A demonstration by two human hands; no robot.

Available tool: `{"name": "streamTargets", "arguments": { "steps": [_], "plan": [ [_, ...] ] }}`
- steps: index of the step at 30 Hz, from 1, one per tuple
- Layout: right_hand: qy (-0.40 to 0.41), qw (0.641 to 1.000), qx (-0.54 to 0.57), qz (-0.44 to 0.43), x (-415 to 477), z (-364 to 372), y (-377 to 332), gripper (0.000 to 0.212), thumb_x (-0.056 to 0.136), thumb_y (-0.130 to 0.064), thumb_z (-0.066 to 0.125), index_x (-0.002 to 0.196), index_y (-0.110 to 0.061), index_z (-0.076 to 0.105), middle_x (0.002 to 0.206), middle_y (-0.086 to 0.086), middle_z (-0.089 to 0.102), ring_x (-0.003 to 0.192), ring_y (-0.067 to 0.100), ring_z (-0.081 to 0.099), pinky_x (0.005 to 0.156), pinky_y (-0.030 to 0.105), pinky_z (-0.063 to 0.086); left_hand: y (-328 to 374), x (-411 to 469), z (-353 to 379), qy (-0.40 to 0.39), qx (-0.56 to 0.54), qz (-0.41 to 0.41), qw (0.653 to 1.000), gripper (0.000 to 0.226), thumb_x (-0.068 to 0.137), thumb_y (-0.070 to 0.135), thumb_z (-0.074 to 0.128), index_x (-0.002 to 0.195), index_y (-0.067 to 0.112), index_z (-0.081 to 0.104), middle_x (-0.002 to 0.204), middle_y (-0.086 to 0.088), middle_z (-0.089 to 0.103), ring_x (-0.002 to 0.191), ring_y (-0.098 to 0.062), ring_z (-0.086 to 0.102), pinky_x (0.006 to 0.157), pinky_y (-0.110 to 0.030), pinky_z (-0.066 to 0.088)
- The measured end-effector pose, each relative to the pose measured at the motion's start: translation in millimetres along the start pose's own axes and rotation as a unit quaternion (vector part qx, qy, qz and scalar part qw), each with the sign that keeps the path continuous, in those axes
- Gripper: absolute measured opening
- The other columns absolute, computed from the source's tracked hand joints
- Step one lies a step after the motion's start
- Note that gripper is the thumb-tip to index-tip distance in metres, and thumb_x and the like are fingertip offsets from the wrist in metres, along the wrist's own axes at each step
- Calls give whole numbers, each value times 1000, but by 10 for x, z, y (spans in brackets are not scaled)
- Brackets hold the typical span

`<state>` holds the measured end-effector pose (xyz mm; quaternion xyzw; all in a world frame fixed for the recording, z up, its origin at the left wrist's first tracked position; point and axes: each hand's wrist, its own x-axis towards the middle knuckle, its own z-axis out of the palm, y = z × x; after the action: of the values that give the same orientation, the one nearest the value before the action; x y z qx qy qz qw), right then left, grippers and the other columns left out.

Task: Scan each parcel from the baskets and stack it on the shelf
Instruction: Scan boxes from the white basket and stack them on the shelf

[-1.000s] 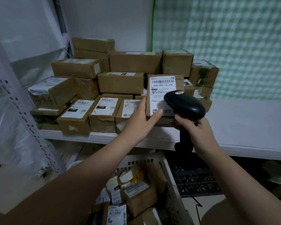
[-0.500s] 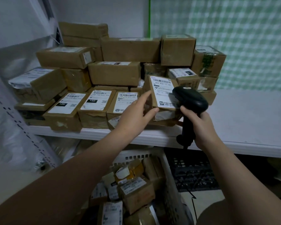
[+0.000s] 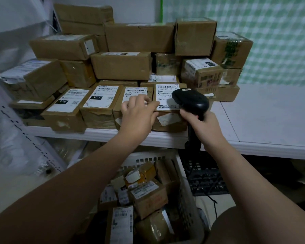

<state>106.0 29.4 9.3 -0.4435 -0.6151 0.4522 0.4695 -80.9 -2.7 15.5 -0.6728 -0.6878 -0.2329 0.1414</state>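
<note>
White shelf (image 3: 264, 110), boxes piled deep, and our parcel (image 3: 165, 104) sits front row, label up for reading. Left hand (image 3: 139, 115) rests loosely on its edge, squaring it; right hand (image 3: 203, 128) grips the scanner (image 3: 190, 101), ready for the basket (image 3: 187, 184).

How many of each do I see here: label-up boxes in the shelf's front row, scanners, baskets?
front-row boxes: 4
scanner: 1
baskets, one white, one black: 2
Total: 7
</note>
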Motion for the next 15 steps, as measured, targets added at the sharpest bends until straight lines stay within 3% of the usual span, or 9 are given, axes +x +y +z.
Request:
{"name": "streamTargets", "arguments": {
  "steps": [3, 9, 12, 15],
  "plan": [
    [-10, 998, 16, 52, 51, 20, 26, 14, 85, -33, 72, 95, -26, 67, 98, -2, 70, 100, 15, 64, 89, 31, 49, 12, 53, 73, -24, 31, 1, 999, 36, 97, 34, 51, 133, 31, 54, 130, -5, 45, 124, -26, 33, 96, -39, 18],
    [44, 997, 41, 46, 57, 37, 43, 18, 84, -27, 74, 100, -21, 68, 95, 0, 69, 98, 15, 65, 85, 29, 50, 2, 59, 114, -17, 26, -16, 999, 39, 96, 33, 52, 135, 28, 52, 132, -8, 47, 125, -29, 35, 96, -42, 22],
    [92, 995, 38, -15, 155, -27, 23, 47, 79, -19, 79, 119, -9, 57, 107, 5, 65, 88, -1, 64, 75, 14, 49, -3, -12, 87, -17, 5, -20, 1000, 47, 96, 39, 50, 141, 26, 44, 140, -6, 41, 131, -25, 30, 101, -41, 20],
    [130, 989, 71, -5, 440, -202, -96, 84, 69, -27, 83, 137, -7, 40, 121, 2, 57, 101, 1, 60, 88, 16, 48, -11, 21, 31, -33, -18, -9, 999, 49, 96, 43, 47, 142, 26, 40, 142, -3, 37, 134, -21, 25, 106, -39, 16]
  ]
}}
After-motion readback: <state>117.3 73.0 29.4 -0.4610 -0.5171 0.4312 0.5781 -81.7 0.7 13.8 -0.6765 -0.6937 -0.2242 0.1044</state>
